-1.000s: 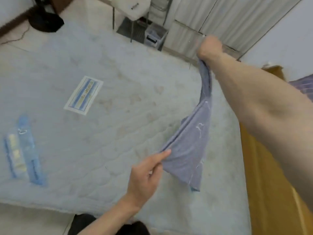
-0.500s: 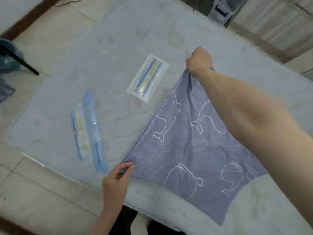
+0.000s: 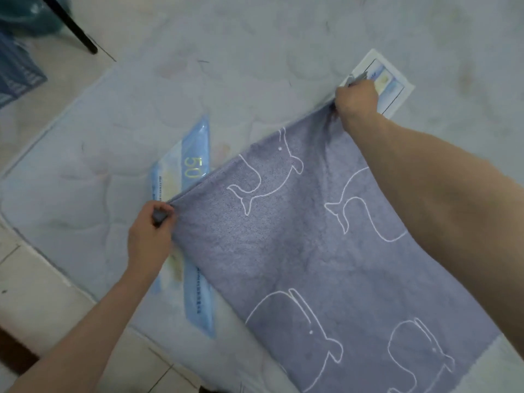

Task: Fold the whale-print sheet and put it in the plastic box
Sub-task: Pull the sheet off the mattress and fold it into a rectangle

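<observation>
The whale-print sheet (image 3: 297, 245) is purple-grey with white whale outlines. It lies spread out over the pale quilted mattress (image 3: 226, 80), stretched taut along its far edge. My left hand (image 3: 149, 234) grips its near-left corner. My right hand (image 3: 355, 102) grips the far corner, with my forearm lying across the sheet's right side. No plastic box is in view.
A blue plastic packet marked "50" (image 3: 195, 165) lies on the mattress, partly under the sheet and my left hand. A white and blue label (image 3: 391, 83) sits under my right hand. Tiled floor (image 3: 37, 296), a black pole (image 3: 76, 32) and blue items lie to the left.
The sheet hung bunched from my raised right hand a second ago. Both hands have since pulled it open and lowered it flat onto the mattress, and my view has tilted down.
</observation>
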`<state>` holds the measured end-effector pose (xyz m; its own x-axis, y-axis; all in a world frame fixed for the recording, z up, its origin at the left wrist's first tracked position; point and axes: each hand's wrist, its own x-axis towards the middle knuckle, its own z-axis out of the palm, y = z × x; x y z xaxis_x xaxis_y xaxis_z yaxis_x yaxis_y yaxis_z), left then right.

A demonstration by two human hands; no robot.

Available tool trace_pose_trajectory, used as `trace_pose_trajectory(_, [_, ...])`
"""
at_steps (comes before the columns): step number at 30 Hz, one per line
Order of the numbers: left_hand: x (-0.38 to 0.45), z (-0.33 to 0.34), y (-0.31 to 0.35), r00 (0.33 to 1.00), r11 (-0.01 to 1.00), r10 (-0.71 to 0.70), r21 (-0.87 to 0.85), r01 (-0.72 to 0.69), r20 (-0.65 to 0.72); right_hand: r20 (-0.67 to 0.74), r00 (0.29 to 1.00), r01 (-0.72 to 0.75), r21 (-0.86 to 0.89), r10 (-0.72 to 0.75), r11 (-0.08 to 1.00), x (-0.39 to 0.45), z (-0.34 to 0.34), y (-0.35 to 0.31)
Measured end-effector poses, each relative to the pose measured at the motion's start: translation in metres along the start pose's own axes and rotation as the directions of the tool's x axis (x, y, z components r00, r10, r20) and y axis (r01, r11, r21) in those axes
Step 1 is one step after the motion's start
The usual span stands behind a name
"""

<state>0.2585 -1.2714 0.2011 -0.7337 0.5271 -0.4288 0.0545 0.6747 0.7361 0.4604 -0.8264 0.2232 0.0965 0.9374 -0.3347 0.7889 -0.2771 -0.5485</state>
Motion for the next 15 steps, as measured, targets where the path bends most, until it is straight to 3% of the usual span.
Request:
trace_pose_trajectory(4, [0.013,-0.003,-0.003,0.993,0.995,-0.100,-0.001,0.101,0.054,-0.061,0.997,-0.047,0.079,0.052,0.996,0.009,0.007,0.003])
trace_pose_trajectory(9, [-0.013,-0.016,0.013,0.999,0.978,-0.014,0.209,0.007,0.029,-0.014,0.984,-0.170,0.216,0.178,0.961,-0.005,-0.027,0.014])
trace_pose_trajectory(12, [-0.072,-0.022,0.019,0.990,0.945,0.105,0.300,-0.129,0.095,0.027,0.953,-0.294,0.328,0.302,0.898,-0.030,-0.072,0.046])
trace_pose_trajectory(15, [-0.138,-0.020,0.027,0.935,0.903,0.301,0.260,-0.342,0.184,0.038,0.903,-0.385,0.516,0.428,0.765,-0.064,-0.134,0.084])
